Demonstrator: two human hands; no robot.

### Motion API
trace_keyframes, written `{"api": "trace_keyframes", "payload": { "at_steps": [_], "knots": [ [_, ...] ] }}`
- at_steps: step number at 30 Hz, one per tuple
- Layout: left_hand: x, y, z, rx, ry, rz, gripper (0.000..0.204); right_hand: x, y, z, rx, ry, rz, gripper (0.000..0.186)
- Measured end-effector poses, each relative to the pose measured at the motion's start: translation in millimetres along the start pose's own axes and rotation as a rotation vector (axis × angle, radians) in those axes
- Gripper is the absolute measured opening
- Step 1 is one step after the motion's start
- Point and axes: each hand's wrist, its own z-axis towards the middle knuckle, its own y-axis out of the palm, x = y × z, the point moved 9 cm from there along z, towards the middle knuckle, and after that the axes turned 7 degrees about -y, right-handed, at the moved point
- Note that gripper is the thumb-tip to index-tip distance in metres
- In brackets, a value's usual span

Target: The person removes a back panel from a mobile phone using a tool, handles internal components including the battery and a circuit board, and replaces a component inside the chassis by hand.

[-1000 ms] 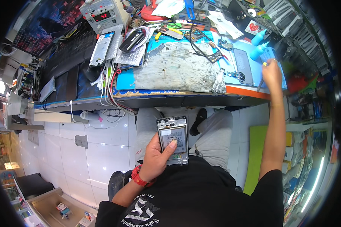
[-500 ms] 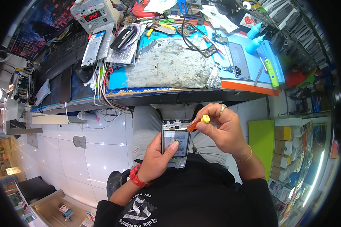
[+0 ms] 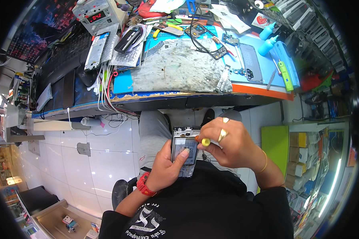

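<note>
Both hands (image 3: 227,145) unmoved, screwdriver (image 3: 204,141) now on phone (image 3: 184,153)

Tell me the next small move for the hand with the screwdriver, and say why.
Probably turn the yellow-handled screwdriver in place. The right hand pinches it with its tip at the upper right edge of the opened phone, which the left hand steadies over the lap, thumb across its middle. Whether the tip sits in a screw is too small to tell.

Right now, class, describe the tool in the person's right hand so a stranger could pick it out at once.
Look below the cluttered workbench edge to the person's lap, where the left hand holds an opened phone. The right hand pinches a small screwdriver against it. Its round yellow cap sets it apart from the green tool lying on the bench.
</note>
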Motion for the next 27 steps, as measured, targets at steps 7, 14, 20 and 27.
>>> {"api": "trace_keyframes", "payload": {
  "at_steps": [7,14,20,27],
  "knots": [
    [-11,-4,-2,0.008,0.051,0.154,0.031,21,2,-3,-0.055,0.058,0.164,0.015],
    [-13,-3,-6,-0.005,0.043,0.19,0.031,39,10,-17,-0.079,0.258,0.332,0.011],
    [-18,-2,-9,-0.038,0.05,0.2,0.034,50,18,-29,-0.061,0.465,0.649,0.011],
    [-15,1,-12,-0.072,0.059,0.23,0.035,55,23,-36,-0.041,0.574,0.853,0.011]
  ]
}}
